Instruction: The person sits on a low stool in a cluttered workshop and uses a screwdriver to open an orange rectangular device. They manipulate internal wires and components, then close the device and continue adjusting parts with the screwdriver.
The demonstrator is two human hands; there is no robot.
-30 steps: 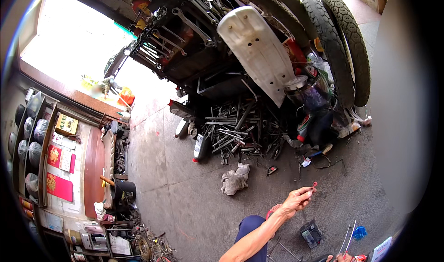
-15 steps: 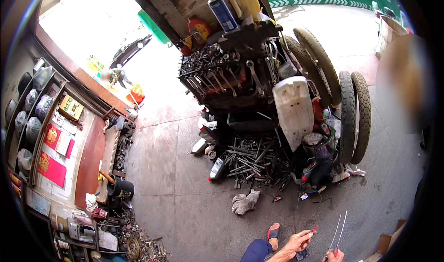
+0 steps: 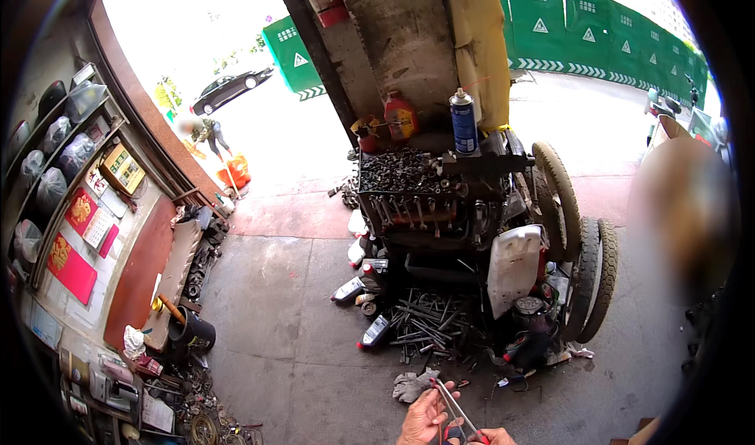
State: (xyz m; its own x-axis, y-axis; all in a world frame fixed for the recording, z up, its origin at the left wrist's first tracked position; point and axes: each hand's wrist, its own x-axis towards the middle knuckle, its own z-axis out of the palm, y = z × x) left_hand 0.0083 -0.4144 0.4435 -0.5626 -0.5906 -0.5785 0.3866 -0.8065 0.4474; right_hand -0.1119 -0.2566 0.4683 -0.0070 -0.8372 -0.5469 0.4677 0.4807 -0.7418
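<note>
At the lower edge, my left hand point(image 3: 422, 419) pinches a small red piece point(image 3: 433, 382), held up at the tips of long, thin metal pliers point(image 3: 458, 410). My right hand point(image 3: 494, 437) grips the pliers by their red handles, low and to the right of my left hand. The tool's tips and the red piece overlap, so whether they touch is hard to tell. Just behind my hands, a crumpled grey glove or rag point(image 3: 410, 384) lies on the concrete floor.
Ahead stands a tool rack point(image 3: 413, 217) with wrenches, loose rods point(image 3: 429, 319), bottles point(image 3: 376, 331), a white plate point(image 3: 511, 268) and tyres point(image 3: 605, 280). Shelves point(image 3: 47, 217), a bucket point(image 3: 193, 335) and parts line the left. Outside are a bending person point(image 3: 211, 138), a car point(image 3: 232, 90) and green hoarding point(image 3: 566, 28).
The view has tilted up to the doorway and street. My right hand has brought the pliers leftward to the red piece in my left hand; their tips were apart from it earlier.
</note>
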